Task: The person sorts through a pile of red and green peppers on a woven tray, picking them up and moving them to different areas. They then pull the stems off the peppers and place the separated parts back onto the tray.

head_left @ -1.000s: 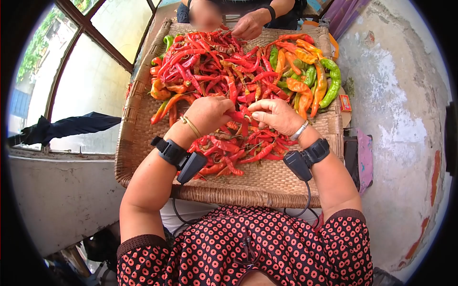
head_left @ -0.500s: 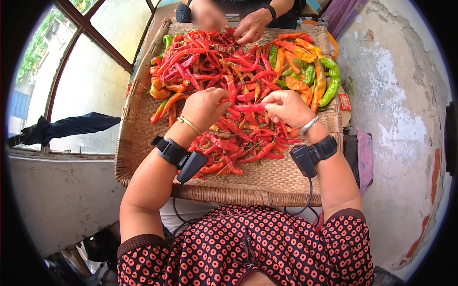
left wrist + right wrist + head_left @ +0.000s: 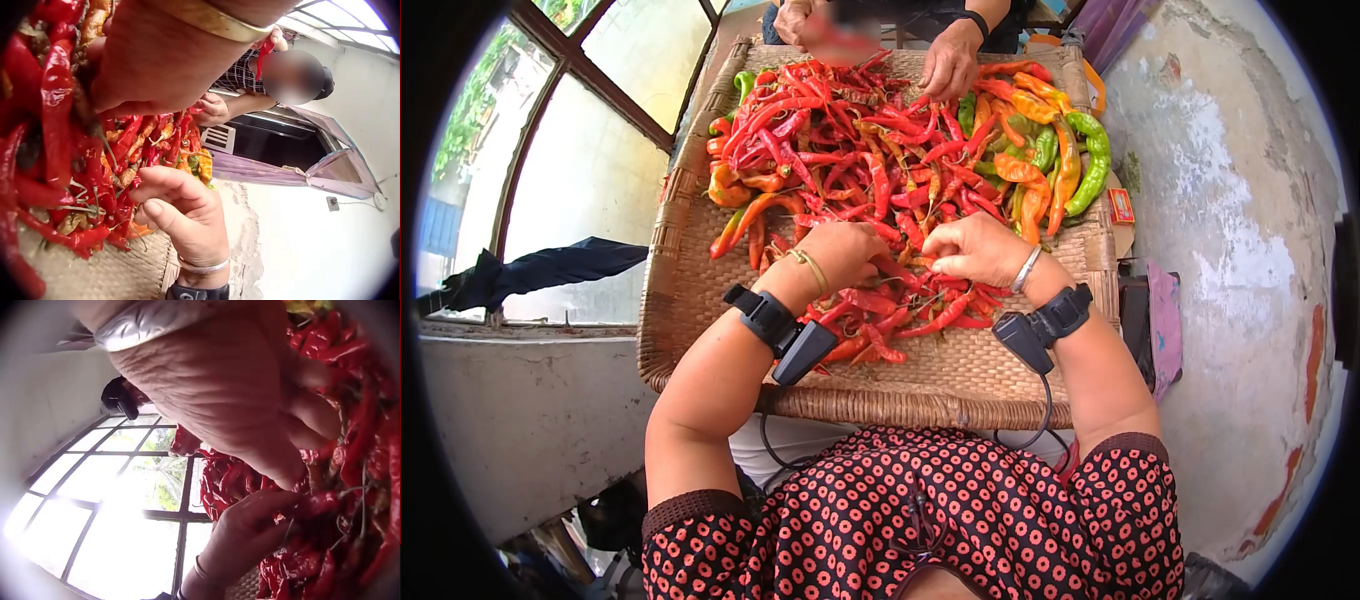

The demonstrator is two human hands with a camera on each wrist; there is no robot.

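Red chili peppers [image 3: 870,150] cover a woven tray [image 3: 730,385], with a smaller group of them [image 3: 945,318] nearer the wearer. Low over this group, my left hand [image 3: 835,255] pinches a red chili pepper [image 3: 320,503] at its fingertips; the pepper's stem points away from the hand in the right wrist view. Part of the grip is hidden behind the palm. Just to the right hovers my right hand [image 3: 985,250], its fingers loosely bent. In the left wrist view, the right hand's thumb [image 3: 159,212] and fingers stand apart with nothing between them.
Orange and green peppers [image 3: 1088,165] lie at the tray's right. Across the tray, another person's hand [image 3: 952,60] reaches in at the far edge. A window [image 3: 570,190] with a dark folded umbrella [image 3: 570,270] is at left, a worn wall [image 3: 1230,230] at right.
Half a second ago a red pepper was stretched between both hands; now the right hand is off it and both hands are lower and nearer the wearer. The other person's hands have moved apart.
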